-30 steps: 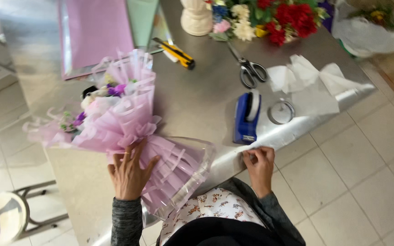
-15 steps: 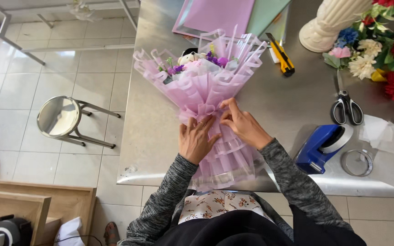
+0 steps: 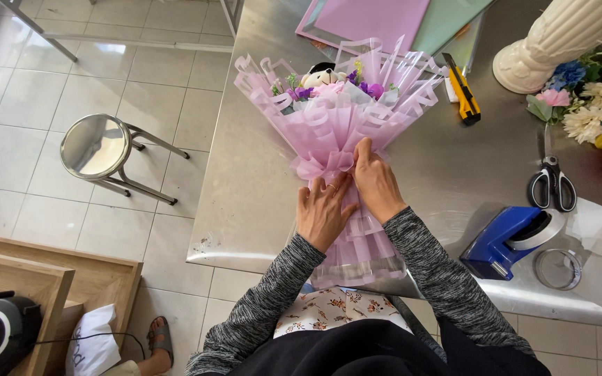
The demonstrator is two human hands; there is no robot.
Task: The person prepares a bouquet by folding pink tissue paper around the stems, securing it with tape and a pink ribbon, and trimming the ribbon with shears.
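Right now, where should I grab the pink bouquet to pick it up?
Grab the pink bouquet at its pinched waist, where both hands sit: left hand, right hand. It is narrowest there. Come from the near table edge, since the stem end points that way.

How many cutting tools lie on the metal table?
2. A yellow utility knife lies beside the bouquet, near the coloured paper sheets. Black-handled scissors lie by the flowers, above the blue tape dispenser. Others may be hidden.
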